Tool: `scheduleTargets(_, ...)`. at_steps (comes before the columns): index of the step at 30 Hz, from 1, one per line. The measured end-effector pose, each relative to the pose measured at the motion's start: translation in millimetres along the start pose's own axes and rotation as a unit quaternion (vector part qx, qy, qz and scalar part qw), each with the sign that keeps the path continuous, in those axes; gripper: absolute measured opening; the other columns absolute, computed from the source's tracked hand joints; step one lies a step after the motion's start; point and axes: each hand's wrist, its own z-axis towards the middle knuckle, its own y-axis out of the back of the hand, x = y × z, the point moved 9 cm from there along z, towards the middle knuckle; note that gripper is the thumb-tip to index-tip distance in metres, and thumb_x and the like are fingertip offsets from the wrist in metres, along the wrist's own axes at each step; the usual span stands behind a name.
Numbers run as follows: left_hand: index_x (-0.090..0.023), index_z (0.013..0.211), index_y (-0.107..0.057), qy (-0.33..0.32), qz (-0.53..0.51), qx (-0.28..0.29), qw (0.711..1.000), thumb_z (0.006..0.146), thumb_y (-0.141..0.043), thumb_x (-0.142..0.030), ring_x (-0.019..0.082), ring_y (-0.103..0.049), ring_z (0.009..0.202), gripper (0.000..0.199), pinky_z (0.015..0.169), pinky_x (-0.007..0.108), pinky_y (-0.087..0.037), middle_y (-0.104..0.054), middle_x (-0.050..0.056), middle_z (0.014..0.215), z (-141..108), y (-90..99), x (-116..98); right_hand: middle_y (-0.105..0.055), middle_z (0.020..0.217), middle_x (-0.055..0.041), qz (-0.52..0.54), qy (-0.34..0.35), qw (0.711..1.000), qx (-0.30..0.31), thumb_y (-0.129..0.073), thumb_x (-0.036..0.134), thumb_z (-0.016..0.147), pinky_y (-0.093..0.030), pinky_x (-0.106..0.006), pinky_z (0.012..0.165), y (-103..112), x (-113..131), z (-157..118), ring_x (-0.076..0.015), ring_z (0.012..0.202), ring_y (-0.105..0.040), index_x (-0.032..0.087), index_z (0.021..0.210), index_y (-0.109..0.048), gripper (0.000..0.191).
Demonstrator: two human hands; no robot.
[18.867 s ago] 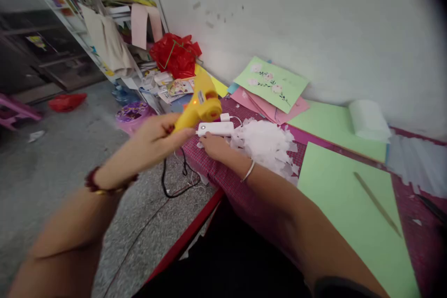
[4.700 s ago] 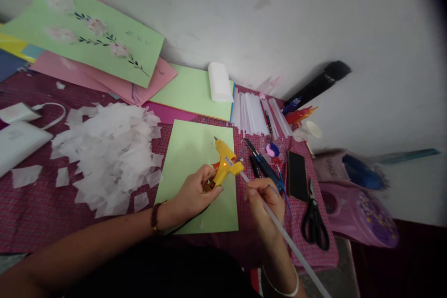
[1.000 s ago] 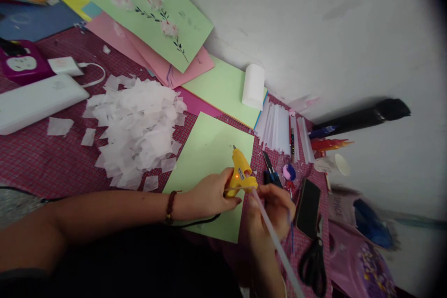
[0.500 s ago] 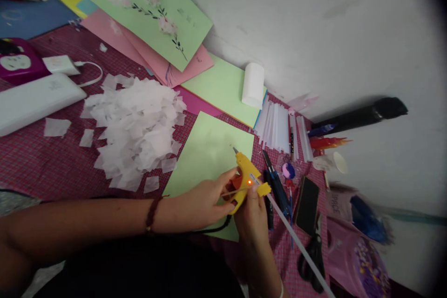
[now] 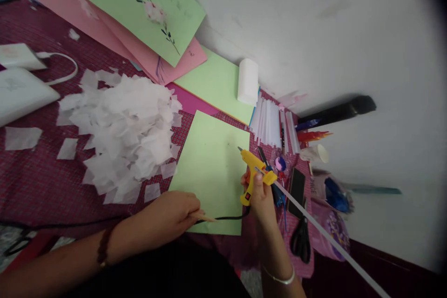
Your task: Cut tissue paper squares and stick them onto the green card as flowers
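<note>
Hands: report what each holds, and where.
Right hand: glue gun, by the top of its handle. Left hand: thin stick, behind its exposed end.

A craft workspace is indicated by paper scraps (image 5: pixel 129 130) heaped beyond the left hand (image 5: pixel 174 216), scissors (image 5: pixel 301 241) near the right hand (image 5: pixel 260 195).

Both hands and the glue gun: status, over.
Right hand gripping yellow glue gun, white glue stick out its back. Left hand pinching thin tan stick. Black cord across green sheet.

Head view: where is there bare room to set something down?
Free: middle of the front green sheet, between paper pile and glue gun; tablecloth between loose scraps and black cord. Crowded: right end, with glue sticks, phone, scissors.
</note>
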Motion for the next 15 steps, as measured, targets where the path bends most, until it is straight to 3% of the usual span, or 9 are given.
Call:
scheduleTargets(6, -0.017, 0.078, -0.064, -0.005, 0.040, 0.040, 0.998, 0.095, -0.044, -0.026, 0.017, -0.061, 0.072, 0.028, 0.061, 0.027, -0.032, -0.070, 0.005, 0.081, 2.0, -6.1, 3.8, -0.046, 0.060, 0.0035, -0.099, 0.036, 0.993, 0.053, -0.046, 0.060, 0.089, -0.038, -0.024, 0.047, -9.3, 3.7, 4.2, -0.0108, 0.050, -0.044, 0.021, 0.068, -0.050, 0.044)
scheduleTargets(12, -0.017, 0.075, -0.064, 0.007, 0.004, 0.025, 1.000, 0.095, -0.043, -0.031, 0.017, -0.058, 0.068, 0.032, 0.059, 0.028, -0.029, -0.068, 0.004, 0.077, 3.9, -3.3, 11.3, -0.063, 0.084, -0.0033, -0.090, 0.051, 0.991, 0.079, -0.054, 0.051, 0.089, -0.045, -0.027, 0.058, -13.1, 16.1, 1.6, -0.0134, 0.064, -0.052, 0.021, 0.091, -0.061, 0.031)
scheduleTargets(15, -0.017, 0.075, -0.065, 0.012, -0.006, 0.013, 1.000, 0.096, -0.040, -0.030, 0.017, -0.058, 0.068, 0.035, 0.060, 0.029, -0.030, -0.068, 0.005, 0.077, 5.0, -3.6, 14.3, -0.063, 0.082, -0.0032, -0.102, 0.042, 0.990, 0.082, -0.054, 0.052, 0.088, -0.045, -0.027, 0.058, -12.5, 13.2, 3.8, -0.0138, 0.064, -0.052, 0.020, 0.089, -0.061, 0.032)
